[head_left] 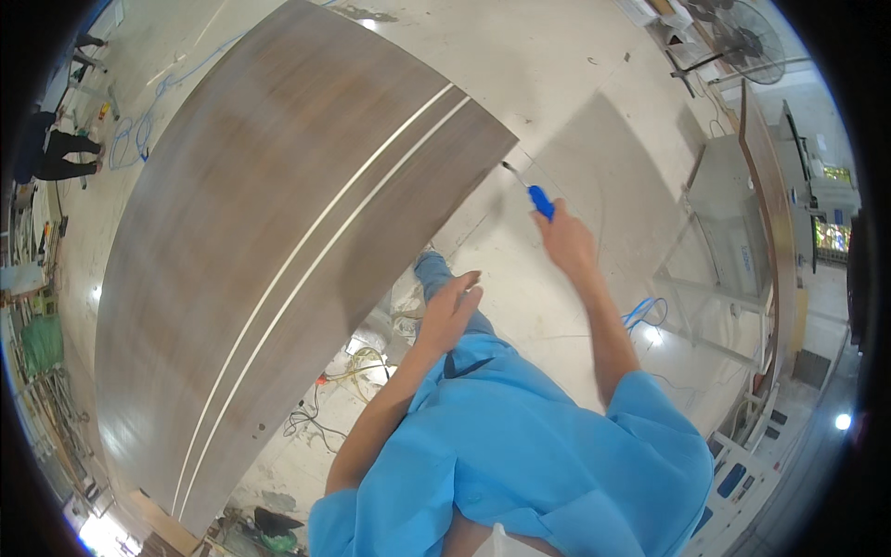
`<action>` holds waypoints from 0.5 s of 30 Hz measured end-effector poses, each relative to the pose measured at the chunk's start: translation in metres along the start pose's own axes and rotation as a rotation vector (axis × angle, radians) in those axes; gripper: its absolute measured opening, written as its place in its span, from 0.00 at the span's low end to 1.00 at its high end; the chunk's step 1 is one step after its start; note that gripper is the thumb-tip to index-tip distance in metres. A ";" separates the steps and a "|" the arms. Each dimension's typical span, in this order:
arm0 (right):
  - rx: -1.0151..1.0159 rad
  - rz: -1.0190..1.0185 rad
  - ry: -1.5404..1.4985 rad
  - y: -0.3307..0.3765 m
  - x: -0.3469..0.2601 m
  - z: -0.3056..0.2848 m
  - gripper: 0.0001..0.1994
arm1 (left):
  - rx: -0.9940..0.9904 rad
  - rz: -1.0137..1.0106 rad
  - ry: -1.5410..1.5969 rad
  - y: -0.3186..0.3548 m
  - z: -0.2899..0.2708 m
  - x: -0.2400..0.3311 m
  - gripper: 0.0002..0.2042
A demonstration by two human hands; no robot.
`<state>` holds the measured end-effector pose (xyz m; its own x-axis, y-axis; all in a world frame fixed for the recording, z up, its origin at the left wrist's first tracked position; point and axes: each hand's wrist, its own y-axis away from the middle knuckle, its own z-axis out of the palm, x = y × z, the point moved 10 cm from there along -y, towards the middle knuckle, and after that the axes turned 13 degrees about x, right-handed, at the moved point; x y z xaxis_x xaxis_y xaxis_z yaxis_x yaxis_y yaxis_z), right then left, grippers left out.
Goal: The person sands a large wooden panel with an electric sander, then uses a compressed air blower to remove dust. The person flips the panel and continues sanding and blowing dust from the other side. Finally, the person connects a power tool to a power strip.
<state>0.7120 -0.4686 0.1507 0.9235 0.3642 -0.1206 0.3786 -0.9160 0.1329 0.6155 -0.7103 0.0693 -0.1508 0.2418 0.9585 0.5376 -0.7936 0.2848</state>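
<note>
Presently, the right hand (568,243) is raised toward one o'clock of the person's torso, fingers closed around the blue handle of a screwdriver (536,197). The metal shaft of the tool points toward eleven o'clock, its tip just beside the near corner of the wooden panel (269,251); whether the tip touches the panel edge cannot be told.

The left hand (452,306) hangs loosely open, fingers extended and holding nothing, near the panel's right-hand edge and above the person's jeans-clad leg (434,275). Contact between this hand and the panel cannot be confirmed.

The panel is a large dark brown board with two pale parallel strips running its length; it fills the frame from six to twelve o'clock on the left side.

A tangle of cables (357,367) lies on the pale floor (557,84) below the panel at six o'clock of the left hand. A blue cable (642,311) lies at four o'clock of the right hand. A standing fan (742,37) is at two o'clock, well apart.
</note>
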 end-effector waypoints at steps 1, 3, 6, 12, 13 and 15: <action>-0.022 0.003 -0.028 0.017 -0.012 0.014 0.26 | -0.028 -0.054 0.192 0.002 0.020 0.001 0.28; -0.129 -0.010 -0.155 0.060 -0.048 0.044 0.25 | 0.052 -0.184 0.550 0.006 0.035 -0.001 0.28; -0.179 -0.292 -0.384 0.127 -0.133 0.064 0.22 | 0.292 -0.278 0.911 0.023 0.008 -0.005 0.29; -0.133 -0.688 -0.638 0.213 -0.238 0.083 0.26 | 0.584 -0.234 1.138 0.073 -0.103 -0.006 0.30; -0.165 -0.753 -0.641 0.226 -0.251 0.087 0.27 | 0.570 -0.176 1.227 0.083 -0.117 -0.003 0.30; -0.239 -0.896 -0.670 0.253 -0.274 0.090 0.28 | 0.746 -0.190 1.078 0.107 -0.154 -0.021 0.30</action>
<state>0.5490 -0.8157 0.1289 0.1237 0.6414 -0.7572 0.9527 -0.2904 -0.0903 0.5480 -0.8863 0.0814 -0.6665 -0.5227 0.5316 0.7071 -0.2174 0.6729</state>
